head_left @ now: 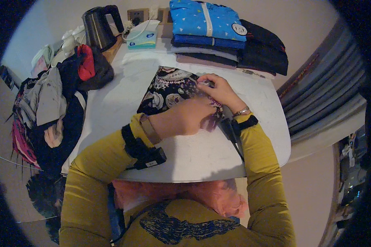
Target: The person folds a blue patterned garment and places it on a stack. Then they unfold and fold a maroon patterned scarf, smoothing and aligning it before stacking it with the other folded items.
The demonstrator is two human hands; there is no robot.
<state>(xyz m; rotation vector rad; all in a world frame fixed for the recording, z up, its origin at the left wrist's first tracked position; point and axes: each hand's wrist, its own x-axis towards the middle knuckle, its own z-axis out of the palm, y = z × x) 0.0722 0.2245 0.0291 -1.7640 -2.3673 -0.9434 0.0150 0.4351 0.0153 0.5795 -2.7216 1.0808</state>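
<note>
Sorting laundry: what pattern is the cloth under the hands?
Dark patterned cloth, paisley-like in cream and purple; head view.

Dark paisley-patterned garment [169,92] lies folded flat on white table [111,107].

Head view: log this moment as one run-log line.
left hand: pressing on patterned cloth | right hand: pinching cloth's edge | surface: white table | behind: folded clothes stack
</note>
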